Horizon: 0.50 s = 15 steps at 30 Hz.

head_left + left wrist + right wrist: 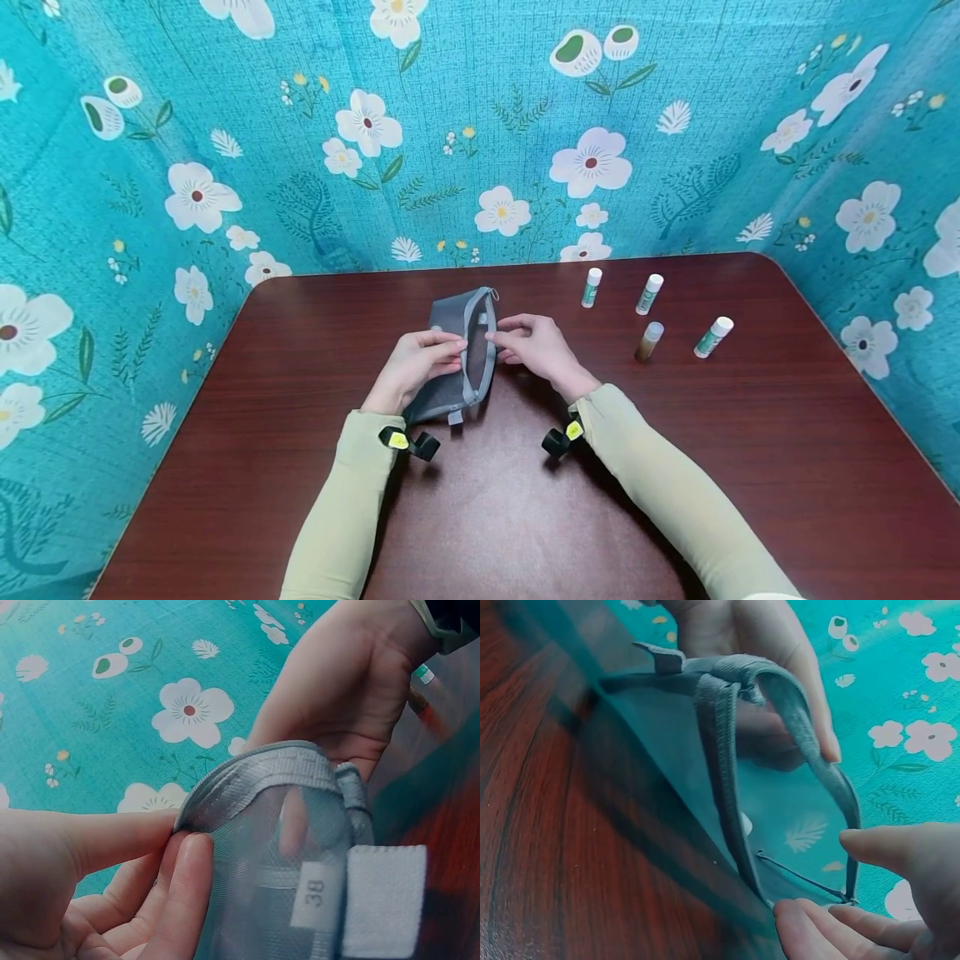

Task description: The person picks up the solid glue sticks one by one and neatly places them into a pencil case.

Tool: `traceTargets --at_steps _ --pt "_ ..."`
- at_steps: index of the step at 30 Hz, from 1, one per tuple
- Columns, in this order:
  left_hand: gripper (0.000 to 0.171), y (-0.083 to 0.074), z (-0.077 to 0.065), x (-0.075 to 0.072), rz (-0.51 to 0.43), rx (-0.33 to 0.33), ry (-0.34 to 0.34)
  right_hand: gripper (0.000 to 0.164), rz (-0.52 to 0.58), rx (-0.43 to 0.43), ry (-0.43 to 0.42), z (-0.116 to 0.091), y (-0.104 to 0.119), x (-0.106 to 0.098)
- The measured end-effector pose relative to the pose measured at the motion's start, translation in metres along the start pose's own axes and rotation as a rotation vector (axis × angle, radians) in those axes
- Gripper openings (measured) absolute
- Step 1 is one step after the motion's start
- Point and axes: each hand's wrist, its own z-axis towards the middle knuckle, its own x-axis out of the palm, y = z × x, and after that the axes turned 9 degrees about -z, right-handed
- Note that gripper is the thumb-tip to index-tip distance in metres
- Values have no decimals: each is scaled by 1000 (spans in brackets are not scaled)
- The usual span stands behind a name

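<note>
A grey mesh zipper pouch [448, 385] lies on the table with its zip undone and its mouth gaping. At the left rim of that mouth, my left hand [412, 362] pinches the edge between thumb and fingers. My right hand [540, 343] holds the opposite rim, its thumb at the inner side and its fingers outside. Seen from the left wrist, a white tag [309, 894] marked 38 shows through the mesh beside a grey fabric tab [386, 900]. No contents can be made out through the mesh.
Right of the pouch stand three small white-capped tubes with green labels: one at the back [592, 288], a second tube [649, 295] and a third tube [713, 337]. Among them is a brownish tube [648, 342] with a pale cap. Floral cloth [450, 150] hangs behind the dark wooden table [300, 350].
</note>
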Motion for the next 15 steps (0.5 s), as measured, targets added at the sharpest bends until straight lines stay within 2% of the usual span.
traceTargets --at_steps 7,15 --pt "27 -1 0 1 -13 5 4 51 0 -48 -38 -4 3 -6" --pt "25 -1 0 1 -26 4 5 52 -14 -53 -70 -10 5 -15"
